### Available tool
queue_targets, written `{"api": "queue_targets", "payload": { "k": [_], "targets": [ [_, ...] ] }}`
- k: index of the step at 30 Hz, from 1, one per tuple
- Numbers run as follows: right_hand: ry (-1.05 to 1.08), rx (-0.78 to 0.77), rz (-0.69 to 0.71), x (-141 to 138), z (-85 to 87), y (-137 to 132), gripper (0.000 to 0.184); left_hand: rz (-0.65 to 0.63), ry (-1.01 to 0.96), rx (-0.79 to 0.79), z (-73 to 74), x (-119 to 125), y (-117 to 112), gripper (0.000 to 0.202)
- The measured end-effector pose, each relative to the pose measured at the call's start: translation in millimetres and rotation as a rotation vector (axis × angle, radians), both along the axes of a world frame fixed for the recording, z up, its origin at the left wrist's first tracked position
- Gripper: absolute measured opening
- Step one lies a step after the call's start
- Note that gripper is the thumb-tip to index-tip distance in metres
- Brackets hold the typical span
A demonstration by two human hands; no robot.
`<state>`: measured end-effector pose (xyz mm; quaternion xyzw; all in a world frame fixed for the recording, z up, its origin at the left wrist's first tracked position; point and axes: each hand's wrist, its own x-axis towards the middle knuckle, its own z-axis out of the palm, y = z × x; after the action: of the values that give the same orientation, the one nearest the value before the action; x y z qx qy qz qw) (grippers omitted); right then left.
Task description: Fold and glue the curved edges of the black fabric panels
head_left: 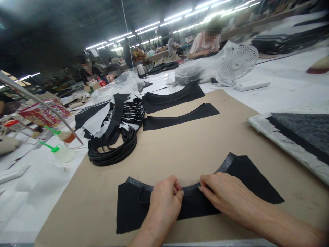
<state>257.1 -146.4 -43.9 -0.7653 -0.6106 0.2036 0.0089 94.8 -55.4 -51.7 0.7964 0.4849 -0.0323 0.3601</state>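
Observation:
A black fabric panel point(253, 176) with a concave upper edge lies flat on the brown board. Speckled grey backing shows along that curve. My left hand point(166, 199) pinches the edge near its middle, thumb against forefinger. A thin black strip point(144, 197) loops out beside it on the left. Just to the right, my right hand point(226, 190) is closed with thumb and forefinger on the same edge. My fingers hide how the strip lies between the hands.
Behind the panel lie more curved black pieces point(180, 116) and a coil of black strips point(113, 154). At right stands a board point(285, 147) bearing dark grey fabric. A white fan point(238, 63), green-tipped bottles point(61, 152) and a metal rod point(43, 103) are farther off. Other people work beyond.

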Motion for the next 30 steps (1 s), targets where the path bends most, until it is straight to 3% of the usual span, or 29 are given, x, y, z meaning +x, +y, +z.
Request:
{"api": "queue_targets", "payload": {
  "k": [4, 9, 21, 27, 30],
  "targets": [
    [-0.034, -0.012, -0.002, -0.9, -1.0, 1.3, 0.025, -0.002, -0.007, 0.011, 0.4, -0.5, -1.0, 0.008],
    [-0.057, 0.008, -0.009, -3.6, -3.3, 1.8, 0.024, 0.020, -0.030, 0.017, 0.1, -1.2, -2.7, 0.023],
    [0.029, -0.007, -0.018, 4.0, 8.6, -0.5, 0.026, -0.046, 0.079, 0.139, 5.6, -1.6, -7.9, 0.014],
    [-0.030, 0.008, -0.004, 0.9, 9.9, 0.5, 0.026, -0.073, -0.106, 0.427, -9.3, -7.9, -17.8, 0.017],
    [-0.066, 0.025, -0.003, -0.8, 8.8, 1.2, 0.027, -0.239, -0.295, 0.631, -22.2, -13.0, -22.3, 0.018]
  ]
}}
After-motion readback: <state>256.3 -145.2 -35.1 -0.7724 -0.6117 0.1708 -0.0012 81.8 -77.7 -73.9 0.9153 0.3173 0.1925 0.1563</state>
